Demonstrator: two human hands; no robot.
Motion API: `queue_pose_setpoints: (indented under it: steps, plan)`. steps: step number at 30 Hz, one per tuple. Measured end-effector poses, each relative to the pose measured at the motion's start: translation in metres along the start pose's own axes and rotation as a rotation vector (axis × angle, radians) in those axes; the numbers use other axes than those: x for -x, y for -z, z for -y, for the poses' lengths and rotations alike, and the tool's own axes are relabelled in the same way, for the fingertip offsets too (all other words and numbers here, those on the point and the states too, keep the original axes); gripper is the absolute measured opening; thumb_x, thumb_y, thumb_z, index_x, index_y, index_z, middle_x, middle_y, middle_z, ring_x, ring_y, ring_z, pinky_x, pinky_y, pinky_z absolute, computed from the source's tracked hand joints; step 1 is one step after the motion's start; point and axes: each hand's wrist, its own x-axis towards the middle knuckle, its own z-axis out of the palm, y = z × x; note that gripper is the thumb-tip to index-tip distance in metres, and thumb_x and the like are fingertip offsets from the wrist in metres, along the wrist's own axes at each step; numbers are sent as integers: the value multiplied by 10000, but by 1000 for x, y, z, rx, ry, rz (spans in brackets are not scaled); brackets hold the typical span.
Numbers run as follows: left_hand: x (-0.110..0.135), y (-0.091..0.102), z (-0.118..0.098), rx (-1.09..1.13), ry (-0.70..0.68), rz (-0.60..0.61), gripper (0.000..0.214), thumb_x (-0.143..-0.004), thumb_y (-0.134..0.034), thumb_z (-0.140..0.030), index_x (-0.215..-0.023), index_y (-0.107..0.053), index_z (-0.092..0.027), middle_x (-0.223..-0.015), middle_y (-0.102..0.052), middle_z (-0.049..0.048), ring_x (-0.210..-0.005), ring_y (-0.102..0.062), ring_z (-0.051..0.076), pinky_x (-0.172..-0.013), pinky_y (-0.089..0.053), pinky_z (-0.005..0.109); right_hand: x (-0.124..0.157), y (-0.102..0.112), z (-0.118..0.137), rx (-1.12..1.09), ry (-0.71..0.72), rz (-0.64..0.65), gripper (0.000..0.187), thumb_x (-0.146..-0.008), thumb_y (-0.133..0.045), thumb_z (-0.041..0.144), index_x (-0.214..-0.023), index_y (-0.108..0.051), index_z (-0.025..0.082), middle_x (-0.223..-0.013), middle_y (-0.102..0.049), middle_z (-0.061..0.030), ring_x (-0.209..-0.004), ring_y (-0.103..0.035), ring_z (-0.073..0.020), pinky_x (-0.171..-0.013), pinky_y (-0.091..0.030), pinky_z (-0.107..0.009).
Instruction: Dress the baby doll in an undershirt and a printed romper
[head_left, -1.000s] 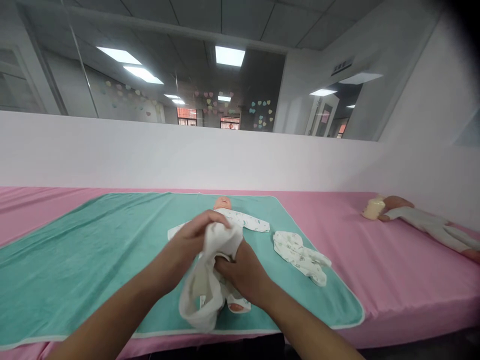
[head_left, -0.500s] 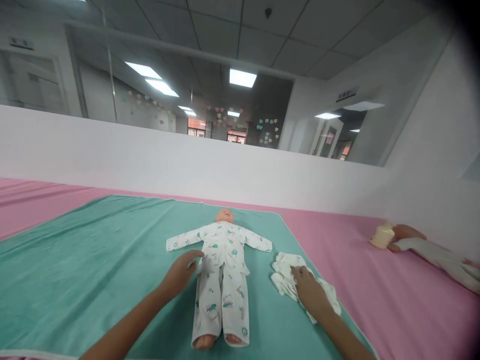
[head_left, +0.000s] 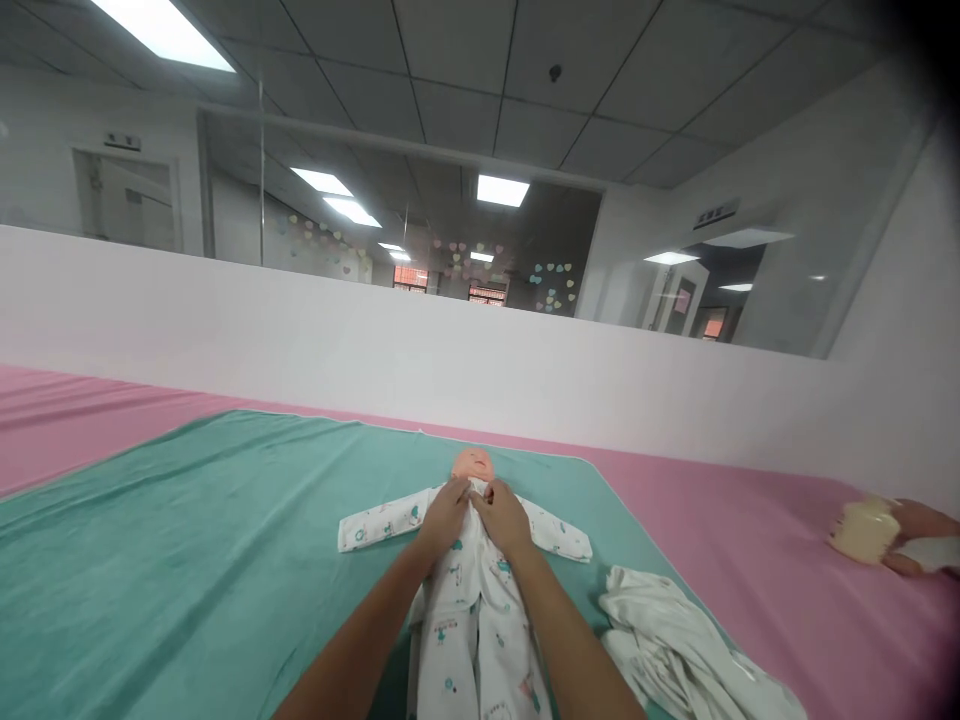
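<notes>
A baby doll (head_left: 472, 464) lies on its back, dressed in a white printed pajama top (head_left: 466, 575) and matching pajama pants (head_left: 441, 665), its sleeves spread to both sides. At the top's neckline, just below the doll's chin, my left hand (head_left: 444, 518) pinches the fabric edge. My right hand (head_left: 504, 518) grips the other side of the same neckline, its fingertips close to the left ones. What exactly lies between the fingertips is too small to make out. A crumpled white cloth (head_left: 667, 630) rests to the right of the doll.
A green sheet (head_left: 225, 530) lies under the doll, over a pink cover (head_left: 720, 510). On the right, another person's hand (head_left: 926, 520) is at a pale yellow bottle (head_left: 865, 530). A white wall (head_left: 300, 330) with a long window above stands behind.
My right hand has left the white cloth and come to the doll's neckline. My left hand has moved up from the doll's side to the collar, and both now grip the top.
</notes>
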Motion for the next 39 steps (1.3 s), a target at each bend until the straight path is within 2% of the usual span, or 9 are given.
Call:
queue_pose_setpoints:
  steps: [4,9,16,19,25,28,32,36,39]
  plan:
    - [-9,-4,11,-30,-87,61,442,-764,-356,-133,-1154,-560,-182,-1232,-550,70,-1153,-465,189,-1031,-315,375,-27,-14,6,186,21,64,356,-826,-395,432,-933,-588,152,-899,-645,-118,-819,-610,-237,-667,-414,-307]
    - [-13,-5,21,-42,-127,96,503,-735,-346,-116,-1192,-544,-188,-1225,-558,66,-1127,-482,194,-1003,-341,367,-30,-21,6,202,81,30,358,-863,-336,345,-906,-623,136,-883,-658,-152,-845,-616,-249,-690,-397,-319]
    - [-13,-4,24,-91,-141,84,606,-685,-330,-81,-1262,-498,-152,-1292,-507,73,-1192,-438,184,-1050,-305,355,-33,-18,-7,130,155,21,343,-904,-303,310,-845,-614,177,-888,-665,-86,-836,-607,-190,-686,-366,-270]
    - [-11,-5,21,-121,-163,98,624,-699,-321,-80,-1303,-459,-159,-1332,-470,61,-1214,-418,184,-1063,-287,368,-29,-18,-14,97,117,-6,388,-927,-259,344,-834,-595,172,-863,-658,-84,-807,-598,-180,-658,-349,-258]
    - [-6,-3,11,-111,-252,136,546,-747,-308,-85,-1230,-533,-200,-1271,-531,28,-1186,-442,162,-1049,-303,346,-17,-22,-24,57,-22,-82,392,-934,-218,282,-848,-576,148,-860,-633,-109,-826,-567,-177,-650,-322,-254]
    - [-5,-2,9,-109,-239,125,509,-768,-312,-98,-1208,-545,-203,-1261,-538,30,-1177,-449,163,-1049,-302,346,-12,-20,-26,24,-53,-99,382,-925,-236,288,-806,-571,148,-837,-627,-99,-804,-555,-167,-634,-308,-247]
    - [-5,-3,9,-115,-186,110,504,-785,-306,-107,-1241,-512,-166,-1288,-512,68,-1175,-451,186,-1034,-322,373,-5,-16,-23,-39,-22,-106,410,-923,-221,397,-811,-551,180,-823,-624,-46,-752,-540,-146,-604,-292,-236]
    - [-4,0,8,-94,-145,106,510,-792,-307,-108,-1266,-487,-160,-1300,-502,73,-1192,-445,183,-1042,-318,373,-5,-14,-17,-79,9,-66,366,-856,-355,502,-768,-541,199,-756,-613,-1,-671,-525,-142,-569,-273,-234]
    - [-4,2,6,-75,-155,114,520,-791,-288,-88,-1270,-479,-154,-1298,-503,76,-1195,-445,167,-1050,-314,364,-9,-14,-14,-87,22,-38,247,-816,-447,421,-754,-545,203,-785,-616,-3,-693,-527,-153,-567,-260,-238]
